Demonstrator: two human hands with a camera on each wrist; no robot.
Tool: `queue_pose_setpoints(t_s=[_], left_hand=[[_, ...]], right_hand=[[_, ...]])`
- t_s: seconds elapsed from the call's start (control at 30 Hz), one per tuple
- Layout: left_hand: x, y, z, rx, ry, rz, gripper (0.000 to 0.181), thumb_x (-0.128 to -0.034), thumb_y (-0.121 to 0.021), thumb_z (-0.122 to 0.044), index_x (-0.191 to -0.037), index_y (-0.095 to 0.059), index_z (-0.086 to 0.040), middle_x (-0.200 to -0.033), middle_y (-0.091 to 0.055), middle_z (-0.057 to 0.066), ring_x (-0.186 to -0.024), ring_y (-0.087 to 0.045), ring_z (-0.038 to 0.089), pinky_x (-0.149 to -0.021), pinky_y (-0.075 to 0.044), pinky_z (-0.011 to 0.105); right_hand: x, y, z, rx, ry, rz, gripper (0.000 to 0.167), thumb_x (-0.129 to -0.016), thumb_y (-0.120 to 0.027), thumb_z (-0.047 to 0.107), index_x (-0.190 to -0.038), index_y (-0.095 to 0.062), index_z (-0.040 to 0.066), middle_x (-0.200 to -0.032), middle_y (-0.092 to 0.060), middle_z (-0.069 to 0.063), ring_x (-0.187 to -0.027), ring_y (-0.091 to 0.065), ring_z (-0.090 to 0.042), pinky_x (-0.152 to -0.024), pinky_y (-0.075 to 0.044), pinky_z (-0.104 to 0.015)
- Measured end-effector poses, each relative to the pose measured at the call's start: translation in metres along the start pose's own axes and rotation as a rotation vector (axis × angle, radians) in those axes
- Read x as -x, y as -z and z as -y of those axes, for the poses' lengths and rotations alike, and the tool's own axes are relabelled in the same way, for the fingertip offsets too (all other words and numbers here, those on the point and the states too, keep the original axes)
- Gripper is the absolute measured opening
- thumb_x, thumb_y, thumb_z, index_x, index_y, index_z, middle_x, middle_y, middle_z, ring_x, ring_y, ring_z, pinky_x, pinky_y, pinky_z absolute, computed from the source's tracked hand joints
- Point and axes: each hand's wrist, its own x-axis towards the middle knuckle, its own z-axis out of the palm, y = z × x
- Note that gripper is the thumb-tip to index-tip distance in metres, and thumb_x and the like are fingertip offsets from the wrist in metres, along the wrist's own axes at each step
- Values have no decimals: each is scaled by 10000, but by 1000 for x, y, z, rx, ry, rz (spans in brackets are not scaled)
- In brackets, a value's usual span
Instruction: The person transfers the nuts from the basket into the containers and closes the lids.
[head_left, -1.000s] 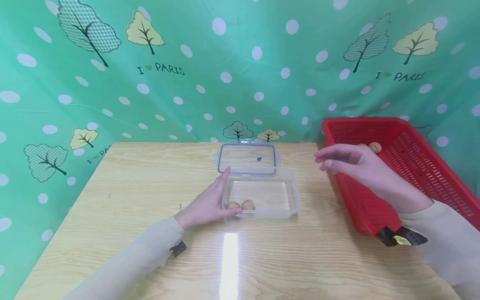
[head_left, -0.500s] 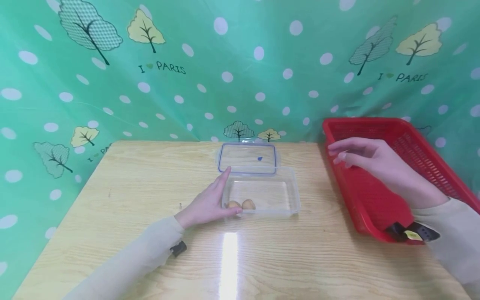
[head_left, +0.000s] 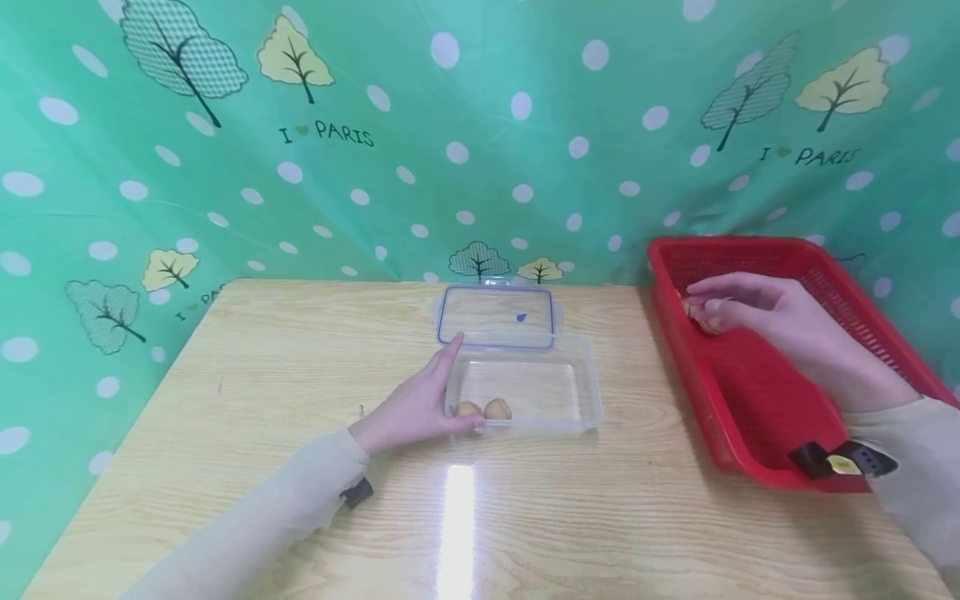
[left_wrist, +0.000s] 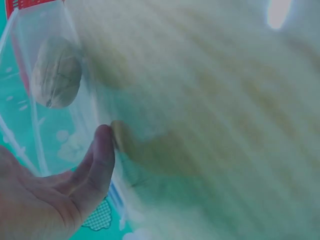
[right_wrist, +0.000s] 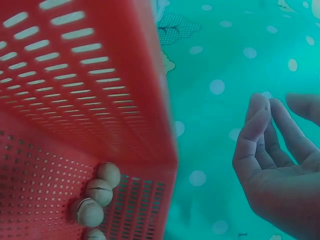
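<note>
A clear plastic food container (head_left: 543, 385) stands on the table with two walnuts (head_left: 498, 409) at its near left corner. My left hand (head_left: 412, 412) rests against the container's left end, thumb at the near wall and fingers nearly straight toward the far side. One walnut (left_wrist: 57, 72) shows through the wall in the left wrist view. Over the left part of a red basket (head_left: 757, 396) is my right hand (head_left: 795, 329), close to several walnuts (right_wrist: 99, 192). A gap separates its thumb from its bent fingers in the right wrist view, and nothing is held between them.
Behind the container lies its clear lid (head_left: 480, 315) with a blue seal, overlapped by the container's far edge. The basket's raised rim (head_left: 720, 239) borders the table's right side. A green patterned cloth (head_left: 405, 100) hangs behind the wooden table (head_left: 300, 350).
My right hand has moved right and inward over the basket, down near the walnuts at its left wall. My left hand and the container have stayed put.
</note>
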Motion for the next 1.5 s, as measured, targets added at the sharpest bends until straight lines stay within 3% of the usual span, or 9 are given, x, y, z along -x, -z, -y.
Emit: queue_pose_setpoints(t_s=[0.23,0.37,0.57,0.67,0.9,1.07,1.2,1.33,1.5], left_hand=[[-2,5,-2,-33,5,14,1227,-729,-764,-583,-1559,8,-114,-1560,-207,166,-1194,-516,383,-899,-508,484],[-3,4,2,-44,9,22,1246,-712,-746,-630,-1559,6,-113,-1566,-193,158,-1305,-407,363,-952,-464,503],[-4,2,5,-4,10,23,1258,-684,-765,-621,-1558,-24,-102,-1575,-159,154,-1399,-251,325,-1041,-350,528],[-4,2,5,33,14,32,1250,-685,-784,-580,-1556,-18,-115,-1579,-137,156,-1397,-253,324,-1056,-336,510],[-5,3,4,70,13,58,1254,-695,-803,-529,-1553,11,-114,-1581,-107,167,-1384,-273,342,-1072,-322,479],[-6,5,3,73,7,64,1263,-699,-796,-537,-1554,41,-132,-1589,-78,152,-1386,-265,348,-1062,-336,493],[-7,3,4,85,-5,49,1263,-700,-790,-548,-1556,51,-151,-1591,-77,142,-1388,-262,346,-1065,-331,498],[-7,1,5,78,-3,30,1257,-700,-788,-556,-1560,39,-160,-1593,-93,125,-1374,-294,347,-1049,-354,501],[-6,0,4,54,-4,20,1251,-704,-778,-577,-1561,22,-142,-1590,-114,126,-1356,-328,358,-1026,-386,501]], right_hand=[[-1,-1,-12,-55,41,10,367,-962,-613,189,-1311,-577,83,-1112,-692,30,-949,-660,-147,-792,-511,-178],[-4,0,-20,-56,34,10,381,-958,-617,177,-1321,-567,76,-1117,-688,4,-945,-658,-152,-798,-509,-179],[-10,7,-33,46,-29,-11,450,-932,-656,264,-1345,-552,117,-1141,-635,48,-934,-622,-113,-739,-540,-248],[-15,8,-39,86,-52,-3,477,-925,-661,307,-1349,-548,121,-1139,-619,53,-932,-603,-90,-720,-544,-268],[-30,6,-56,55,-50,14,482,-957,-620,271,-1342,-528,-4,-1071,-668,-50,-901,-626,-102,-738,-539,-224],[-38,9,-65,123,-84,24,490,-947,-637,251,-1352,-516,4,-1137,-640,-135,-943,-610,-177,-735,-540,-261],[-46,14,-78,171,-61,-9,456,-954,-623,220,-1330,-531,-20,-1174,-613,-213,-903,-607,-129,-700,-544,-256],[-49,19,-92,181,-36,-38,432,-966,-600,211,-1298,-542,-58,-1097,-644,-164,-797,-613,-56,-654,-549,-252],[-52,22,-101,183,-63,-35,456,-974,-586,238,-1304,-528,-70,-1111,-625,-173,-799,-618,-96,-649,-554,-264]])
